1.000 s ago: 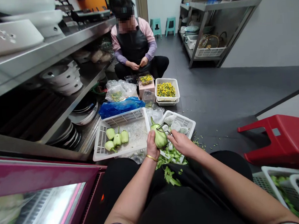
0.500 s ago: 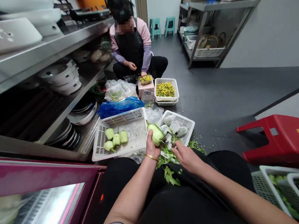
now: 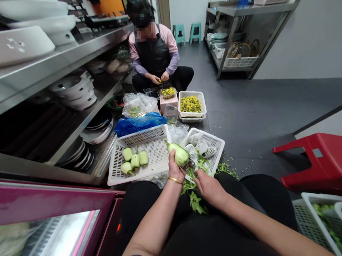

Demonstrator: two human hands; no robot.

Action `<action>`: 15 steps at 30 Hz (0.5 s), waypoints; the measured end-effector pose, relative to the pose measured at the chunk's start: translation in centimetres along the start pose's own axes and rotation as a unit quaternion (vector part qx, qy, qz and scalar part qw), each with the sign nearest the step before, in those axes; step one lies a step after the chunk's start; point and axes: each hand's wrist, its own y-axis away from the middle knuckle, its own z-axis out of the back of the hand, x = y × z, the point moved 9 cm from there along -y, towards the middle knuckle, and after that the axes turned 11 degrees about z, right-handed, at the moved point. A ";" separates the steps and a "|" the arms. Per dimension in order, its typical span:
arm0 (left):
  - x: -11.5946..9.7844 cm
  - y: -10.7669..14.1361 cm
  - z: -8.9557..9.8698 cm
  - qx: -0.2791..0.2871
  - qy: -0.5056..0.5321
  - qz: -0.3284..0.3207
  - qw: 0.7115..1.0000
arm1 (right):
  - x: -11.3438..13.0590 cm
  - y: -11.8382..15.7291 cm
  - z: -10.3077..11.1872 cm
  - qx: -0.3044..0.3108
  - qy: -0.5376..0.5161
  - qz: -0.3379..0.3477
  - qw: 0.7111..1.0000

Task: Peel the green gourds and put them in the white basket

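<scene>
My left hand (image 3: 176,169) is closed around a pale green gourd-like vegetable (image 3: 180,154), its stem pointing up and to the left. My right hand (image 3: 209,185) grips a metal peeler (image 3: 191,166), whose head is close to the vegetable's lower end; I cannot tell whether it touches. Beneath my hands are green peelings (image 3: 189,184), some on my black-clad lap. To the left, a white basket (image 3: 159,167) holds several pale green vegetables (image 3: 135,160). A smaller white basket (image 3: 220,143) has white foam nets (image 3: 202,146) and peelings in it.
Opposite me a co-worker (image 3: 154,51) crouches behind a tub (image 3: 167,92) and a basket (image 3: 203,102) of yellow flowers. A blue plastic bag (image 3: 140,123) lies between us. Steel shelves (image 3: 95,45) stand left; a red stool (image 3: 313,159) and green-filled crates (image 3: 314,211) stand right.
The peeler and my right hand have moved slightly down and left, closer to the vegetable's lower end. The co-worker has brought both hands together above the flower tub. The view shifts slightly.
</scene>
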 end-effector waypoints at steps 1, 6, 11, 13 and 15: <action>-0.2 0.0 0.1 0.001 0.010 0.008 1.000 | -0.7 0.7 -0.6 0.008 -0.003 -0.009 1.000; -0.8 -0.3 -0.3 0.107 0.025 0.037 0.993 | -4.2 4.6 -0.8 0.026 -0.087 -0.026 0.996; 1.6 -1.1 1.1 0.098 -0.076 0.088 0.988 | -2.9 0.1 3.9 -0.003 -0.112 -0.010 0.994; 1.9 -1.0 0.6 0.116 -0.104 0.073 0.985 | -2.0 -2.9 5.5 -0.017 -0.097 -0.017 0.995; 1.5 -0.8 0.2 0.122 -0.106 0.035 0.986 | -1.1 -5.1 5.9 -0.020 -0.085 -0.024 0.996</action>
